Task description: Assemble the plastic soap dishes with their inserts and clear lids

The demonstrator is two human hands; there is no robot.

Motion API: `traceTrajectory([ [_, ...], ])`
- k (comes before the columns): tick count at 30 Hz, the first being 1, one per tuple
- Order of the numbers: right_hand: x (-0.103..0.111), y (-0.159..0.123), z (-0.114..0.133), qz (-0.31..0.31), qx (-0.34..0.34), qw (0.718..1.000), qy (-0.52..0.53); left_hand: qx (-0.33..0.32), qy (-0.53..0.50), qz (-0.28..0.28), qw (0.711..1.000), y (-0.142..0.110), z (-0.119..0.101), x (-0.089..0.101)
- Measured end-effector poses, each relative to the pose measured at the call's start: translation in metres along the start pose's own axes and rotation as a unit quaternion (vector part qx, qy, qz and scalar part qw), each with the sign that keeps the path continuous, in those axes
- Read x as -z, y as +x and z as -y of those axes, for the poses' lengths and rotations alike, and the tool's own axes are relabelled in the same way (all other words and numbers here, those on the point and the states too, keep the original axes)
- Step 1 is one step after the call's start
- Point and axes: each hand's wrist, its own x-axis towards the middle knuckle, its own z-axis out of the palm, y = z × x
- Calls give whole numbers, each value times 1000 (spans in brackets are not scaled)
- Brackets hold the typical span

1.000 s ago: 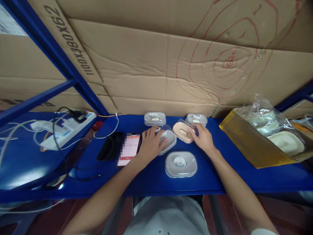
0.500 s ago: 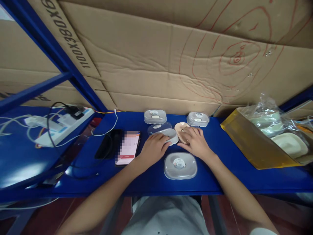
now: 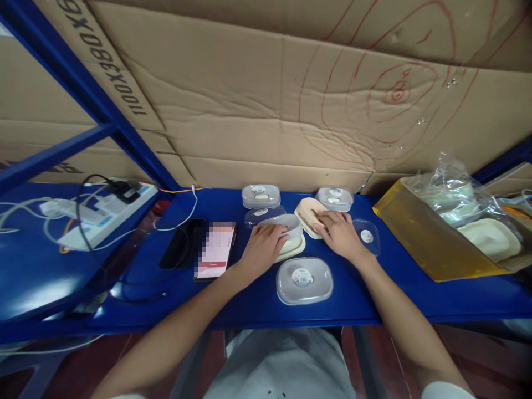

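My left hand (image 3: 262,245) is closed on a whitish oval soap dish insert (image 3: 291,224), tilted up over a cream soap dish base (image 3: 296,249). My right hand (image 3: 343,235) grips a beige oval soap dish part (image 3: 306,213), its fingers over the right side and that part raised at an angle. A clear lid with a round label (image 3: 251,217) lies behind my left hand. Another clear lid (image 3: 371,237) is partly hidden beside my right wrist. In front of both hands rests a clear-lidded, labelled oval piece (image 3: 305,282).
Two lidded soap boxes (image 3: 261,204) stand against the cardboard wall (image 3: 233,111). To the left lie a lit phone (image 3: 216,252), a dark phone (image 3: 183,246) and a power strip (image 3: 108,216) with cables. A yellow-sided box (image 3: 432,238) with bagged dishes sits at the right.
The whitish insert in my left hand has risen, showing the cream base under it. The beige part has tilted up in my right hand. The lid by my right wrist has come into sight.
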Motion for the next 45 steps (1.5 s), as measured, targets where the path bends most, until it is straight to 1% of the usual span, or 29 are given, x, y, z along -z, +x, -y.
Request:
traceTrajectory([
  [2,-1,4,-8,-21,-29,999,29,-11,-2,-9,1000,1,-1,-1],
  [5,-2,11,-25,-63,-92,992,63,-30,-9,-22,999,1,-2,-1],
  [8,-3,16,-43,-112,-154,979,74,-44,-12,-38,998,1,-1,-1],
  [10,-1,15,-51,-149,-174,971,73,-44,-6,-55,998,0,0,-1],
  [12,3,14,-55,-186,-177,964,63,-37,7,-72,997,0,1,-2],
  [14,8,12,-53,-216,-163,961,48,-26,24,-86,996,0,3,-3],
  [16,15,11,-47,-226,-129,965,39,-19,39,-92,995,1,5,-3],
  [17,17,10,-41,-220,-106,969,40,-18,44,-92,995,2,6,-3],
  [19,22,9,-27,-190,-49,979,55,-22,48,-88,995,3,8,-2],
  [21,25,5,-7,-143,10,987,78,-28,45,-83,995,3,7,0],
  [22,28,2,4,-110,39,989,96,-32,41,-79,995,2,5,2],
  [23,30,-2,16,-63,71,988,120,-37,36,-76,996,1,3,3],
  [24,33,-7,27,-1,106,983,149,-40,29,-72,996,0,1,5],
  [25,37,-13,37,76,141,971,178,-41,22,-70,996,0,-1,6],
  [27,43,-25,53,222,194,933,208,-38,5,-67,997,-2,-4,8],
  [28,45,-31,59,274,207,916,205,-36,-5,-67,997,-2,-6,9],
  [29,46,-35,63,304,209,909,193,-35,-17,-67,997,-2,-6,10],
  [31,47,-40,66,320,194,911,172,-38,-40,-63,997,-3,-8,13],
  [34,49,-35,60,301,179,917,190,-70,-92,-51,992,-6,-13,20],
  [36,52,-28,50,286,178,914,227,-124,-121,-30,984,-10,-18,25],
  [38,55,-20,35,265,170,916,249,-192,-114,13,975,-13,-24,26],
  [39,55,-17,27,243,161,925,242,-222,-96,41,969,-14,-27,25],
  [41,52,-13,10,172,125,960,184,-259,-59,96,959,-17,-32,20],
  [43,47,-10,-3,81,74,990,88,-271,-38,136,952,-19,-35,13],
  [45,41,-8,-7,14,38,999,5,-271,-34,154,950,-21,-37,8],
])
